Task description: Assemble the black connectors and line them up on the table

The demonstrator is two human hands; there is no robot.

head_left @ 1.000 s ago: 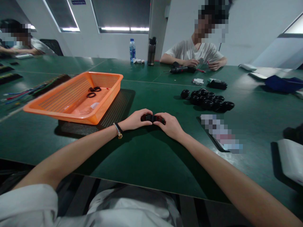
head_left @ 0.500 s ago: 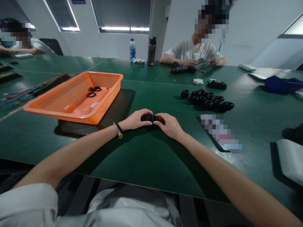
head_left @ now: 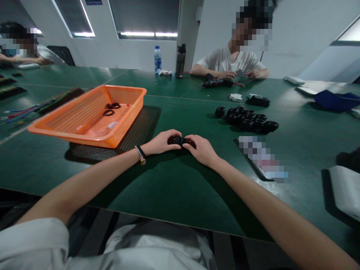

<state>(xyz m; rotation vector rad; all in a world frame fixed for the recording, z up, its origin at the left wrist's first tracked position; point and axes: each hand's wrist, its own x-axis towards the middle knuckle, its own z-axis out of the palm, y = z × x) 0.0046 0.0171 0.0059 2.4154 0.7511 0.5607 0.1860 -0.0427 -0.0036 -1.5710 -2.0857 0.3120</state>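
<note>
Near the middle of the green table (head_left: 180, 187), both hands meet on one small black cylindrical part (head_left: 178, 140). My left hand (head_left: 164, 141) is closed round its left end, thumb in front and fingers behind. The right end sits in my right hand (head_left: 201, 148), pinched between thumb and fingers. Much of the part is covered by the fingers, so its exact kind is unclear. A cluster of several glossy black round parts (head_left: 247, 123) lies beyond my right hand. To the left stands an orange perforated basket (head_left: 128, 123) with a few black rings (head_left: 108, 112) and a clear plastic piece inside.
A phone (head_left: 258, 157) lies right of my right forearm, and a white object (head_left: 347, 187) sits at the right edge. Wires (head_left: 42, 107) lie left of the basket. Across the table are a power screwdriver (head_left: 212, 83), two bottles (head_left: 180, 62) and a seated person with both hands busy.
</note>
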